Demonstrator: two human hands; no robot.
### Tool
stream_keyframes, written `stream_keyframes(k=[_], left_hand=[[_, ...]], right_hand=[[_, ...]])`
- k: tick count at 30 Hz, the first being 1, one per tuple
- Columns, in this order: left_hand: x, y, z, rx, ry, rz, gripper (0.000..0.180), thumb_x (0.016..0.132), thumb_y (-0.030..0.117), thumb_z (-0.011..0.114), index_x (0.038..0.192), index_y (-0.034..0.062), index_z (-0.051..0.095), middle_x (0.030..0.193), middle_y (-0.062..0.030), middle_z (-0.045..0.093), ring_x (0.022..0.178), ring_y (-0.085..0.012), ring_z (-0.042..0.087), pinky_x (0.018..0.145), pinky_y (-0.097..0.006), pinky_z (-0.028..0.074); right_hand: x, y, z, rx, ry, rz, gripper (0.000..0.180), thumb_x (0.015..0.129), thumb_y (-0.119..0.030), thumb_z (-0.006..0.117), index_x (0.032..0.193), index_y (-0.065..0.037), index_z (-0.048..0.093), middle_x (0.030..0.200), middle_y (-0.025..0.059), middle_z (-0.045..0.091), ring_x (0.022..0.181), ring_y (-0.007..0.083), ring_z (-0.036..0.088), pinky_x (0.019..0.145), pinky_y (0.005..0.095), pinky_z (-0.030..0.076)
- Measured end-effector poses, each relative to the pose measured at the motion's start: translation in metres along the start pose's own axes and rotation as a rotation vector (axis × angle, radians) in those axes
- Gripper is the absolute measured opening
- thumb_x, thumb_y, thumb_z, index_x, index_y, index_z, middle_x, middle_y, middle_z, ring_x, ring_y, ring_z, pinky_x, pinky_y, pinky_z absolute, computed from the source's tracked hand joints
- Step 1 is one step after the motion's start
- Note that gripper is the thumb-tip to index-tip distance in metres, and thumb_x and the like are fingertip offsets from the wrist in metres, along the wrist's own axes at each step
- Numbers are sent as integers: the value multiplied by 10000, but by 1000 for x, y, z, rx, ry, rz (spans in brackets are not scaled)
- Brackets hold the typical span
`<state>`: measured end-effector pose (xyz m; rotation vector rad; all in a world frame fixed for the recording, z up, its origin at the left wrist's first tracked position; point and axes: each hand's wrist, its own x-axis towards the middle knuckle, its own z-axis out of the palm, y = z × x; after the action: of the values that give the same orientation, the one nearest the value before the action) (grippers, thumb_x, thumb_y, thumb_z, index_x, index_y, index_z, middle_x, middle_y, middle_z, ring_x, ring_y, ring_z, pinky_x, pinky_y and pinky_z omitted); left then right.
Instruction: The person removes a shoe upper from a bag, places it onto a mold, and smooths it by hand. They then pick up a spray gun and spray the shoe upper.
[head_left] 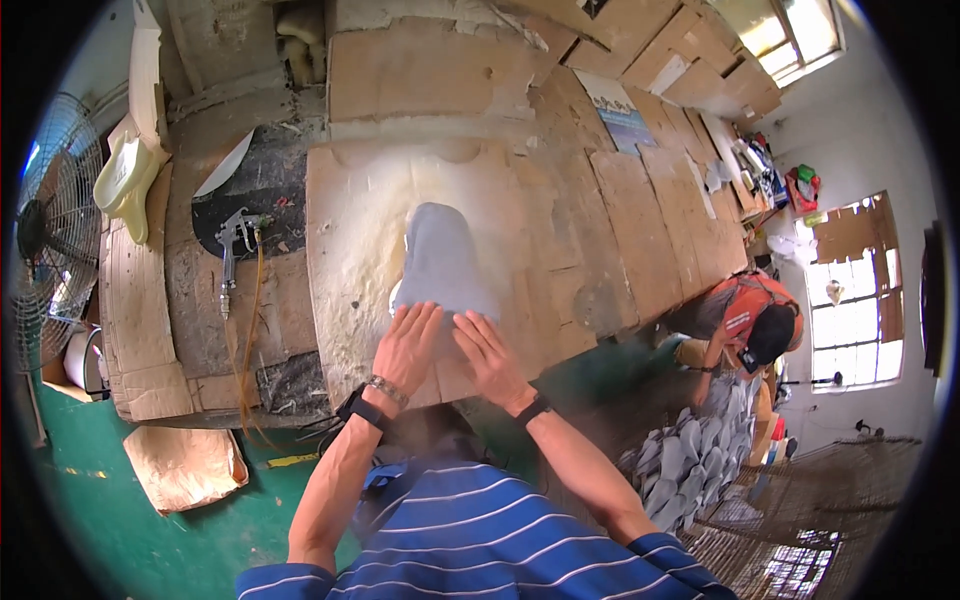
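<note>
A grey, rounded, insole-shaped piece (440,255) lies on a cardboard sheet crusted with pale dried residue. White shows along its left side; I cannot tell whether it is one layer or a stack. My left hand (405,352) rests at its near left end, fingers stretched forward and close together. Beside it, my right hand (490,362) reaches over the near right end, also with straight fingers. Both palms face down, and neither hand grasps anything visible. The piece's near edge is partly hidden by my fingers.
To the left lies a metal spray gun (236,238) with an orange hose (256,310). A cream plastic container (130,185) and a fan (55,225) stand farther left. A brown paper bag (185,468) is on the floor. At right, a person (760,320) bends by piled grey pieces (690,460).
</note>
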<state>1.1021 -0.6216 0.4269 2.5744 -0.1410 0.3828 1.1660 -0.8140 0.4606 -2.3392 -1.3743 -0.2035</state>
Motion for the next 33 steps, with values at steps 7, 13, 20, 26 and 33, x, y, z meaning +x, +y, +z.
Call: stream_keyframes(k=[7, 13, 20, 26, 33], left_hand=[[-5, 5, 5, 161, -14, 30, 503, 865, 98, 512, 1358, 0, 511, 1430, -197, 507, 1352, -331, 466, 1163, -472, 328], [17, -8, 10, 144, -39, 13, 480, 865, 122, 529, 1332, 14, 545, 1442, -184, 498, 1341, -319, 477, 1149, -461, 341], [10, -13, 12, 114, -15, 26, 452, 855, 82, 532, 1300, 24, 578, 1438, -161, 510, 1349, -309, 472, 1147, -453, 346], [17, -8, 5, 21, -59, 34, 601, 782, 216, 698, 1330, 21, 548, 1446, -181, 497, 1353, -322, 465, 1144, -453, 346], [15, -19, 15, 78, -90, 38, 722, 736, 241, 769, 1365, 8, 502, 1468, -200, 466, 1364, -354, 440, 1134, -479, 344]], right_hand=[[-4, 32, 11, -15, -48, -51, 389, 840, -13, 549, 1206, -63, 673, 1347, 68, 623, 1348, 238, 500, 1161, 426, 347], [16, 45, 3, 172, -125, 46, 437, 768, 39, 558, 1167, -75, 696, 1318, 63, 644, 1335, 225, 508, 1167, 446, 328], [14, 24, -2, 142, -123, 64, 497, 733, 1, 674, 1221, -93, 667, 1353, 43, 617, 1334, 231, 503, 1164, 472, 331], [13, 41, 9, 163, -73, 112, 356, 774, -110, 751, 1127, -110, 707, 1268, 24, 669, 1288, 208, 543, 1148, 447, 343], [21, 42, 0, 274, -160, 146, 464, 754, -52, 751, 1208, -102, 672, 1292, 10, 658, 1328, 194, 505, 1165, 444, 322]])
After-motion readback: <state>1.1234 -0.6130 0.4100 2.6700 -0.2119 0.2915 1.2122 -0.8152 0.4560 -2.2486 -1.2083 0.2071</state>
